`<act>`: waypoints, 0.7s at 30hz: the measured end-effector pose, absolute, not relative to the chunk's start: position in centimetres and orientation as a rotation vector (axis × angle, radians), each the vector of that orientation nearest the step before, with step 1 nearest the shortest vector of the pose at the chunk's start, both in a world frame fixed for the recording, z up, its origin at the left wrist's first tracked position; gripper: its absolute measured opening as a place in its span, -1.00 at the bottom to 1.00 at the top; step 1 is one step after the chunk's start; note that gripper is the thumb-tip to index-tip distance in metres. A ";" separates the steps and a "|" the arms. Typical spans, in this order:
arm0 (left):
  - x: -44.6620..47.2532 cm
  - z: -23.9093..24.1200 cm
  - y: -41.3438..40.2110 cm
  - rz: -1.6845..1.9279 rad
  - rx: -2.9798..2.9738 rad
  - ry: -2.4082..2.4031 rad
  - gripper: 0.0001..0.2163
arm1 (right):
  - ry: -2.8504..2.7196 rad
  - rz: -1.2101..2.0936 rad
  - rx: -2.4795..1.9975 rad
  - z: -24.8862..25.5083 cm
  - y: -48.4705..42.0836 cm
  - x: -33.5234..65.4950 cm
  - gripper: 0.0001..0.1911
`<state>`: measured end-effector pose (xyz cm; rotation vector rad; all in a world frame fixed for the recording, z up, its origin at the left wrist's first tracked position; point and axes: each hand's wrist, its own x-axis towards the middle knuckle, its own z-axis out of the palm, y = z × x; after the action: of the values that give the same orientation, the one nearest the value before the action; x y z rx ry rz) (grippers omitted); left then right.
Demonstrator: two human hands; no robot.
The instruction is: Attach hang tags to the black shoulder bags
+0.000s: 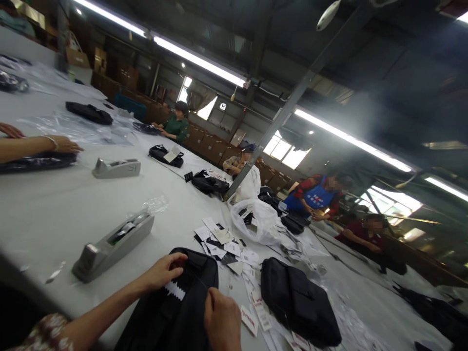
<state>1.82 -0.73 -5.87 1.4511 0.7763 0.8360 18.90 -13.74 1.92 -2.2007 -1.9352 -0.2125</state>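
Note:
A black bag (199, 304) lies in front of me at the table's near edge, its top pointing away. My left hand (166, 271) has its fingers curled at the bag's upper left edge, thumb and fingertips close together. Low on the right side of the bag, my right hand (222, 319) is closed, with what looks like a thin dark cord running from its fingertips across the bag. Just below my left fingers, a white piece with a jagged edge (175, 291) shows on the bag. Loose hang tags (223, 243) lie in a pile beyond it.
To the right lies a second black bag (298, 302), with strips of tags beside it. Tape dispensers (115, 243) stand on the left. A white plastic bag (256, 222) sits by a metal post (270, 131). A co-worker's hand (64, 144) rests on a wrapped bag; other people work farther off.

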 end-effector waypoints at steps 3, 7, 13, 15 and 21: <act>1.8 -5.8 -0.3 0.839 1.498 0.757 -0.60 | -1.905 -0.199 -2.103 1.5 -11.9 17.8 -0.73; 1.5 -5.2 0.3 0.800 1.667 0.854 -0.74 | -1.811 -0.061 -1.991 0.6 -10.2 16.8 -0.74; 0.4 -4.4 0.4 0.835 1.734 1.005 -0.79 | -1.676 0.604 -1.757 2.0 -10.2 18.1 -0.79; 0.2 -4.1 0.1 0.855 1.748 1.037 -0.79 | -1.650 0.900 -1.666 2.8 -10.7 18.9 -0.88; 0.2 -2.8 -0.8 0.868 1.789 1.116 -0.80 | -1.442 1.282 -1.497 2.9 -12.6 20.2 -0.59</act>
<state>0.21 -0.84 -2.82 1.7891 1.1165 0.8684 20.22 -12.59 2.86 -1.4971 -1.4419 1.2820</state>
